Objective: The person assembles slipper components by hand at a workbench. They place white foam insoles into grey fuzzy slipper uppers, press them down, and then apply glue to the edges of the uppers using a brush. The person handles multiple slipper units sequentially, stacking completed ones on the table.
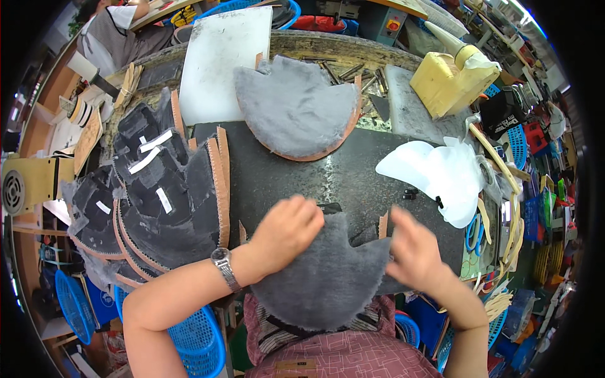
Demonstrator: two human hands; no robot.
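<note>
While the grey fuzzy piece [321, 283] lies in front of the person, partly on the dark bench [353, 173] and partly past its near edge, both hands are at its upper part. The left hand [287, 230], with a silver watch [224, 266] on its wrist, is over the piece's upper left, its fingers curled in closely; whether they pinch anything cannot be told. The right hand [413, 249] is at the piece's right edge, blurred, with its fingers partly bent, and whether they grip the edge cannot be told either. Beyond the piece, and well apart from it, a lighter grey piece [299, 104] with a tan rim lies fuzzy side up, slightly over a white board [220, 75]. To the left of the piece is an overlapping pile of dark pieces [179, 223] with toothed tan edges, some bearing white strips [164, 200]. To its upper right are small black bits [409, 194] and thin white sheets [444, 176]; farther out on that side are blue-handled scissors [474, 235] and, beyond, a yellow container [435, 85].
</note>
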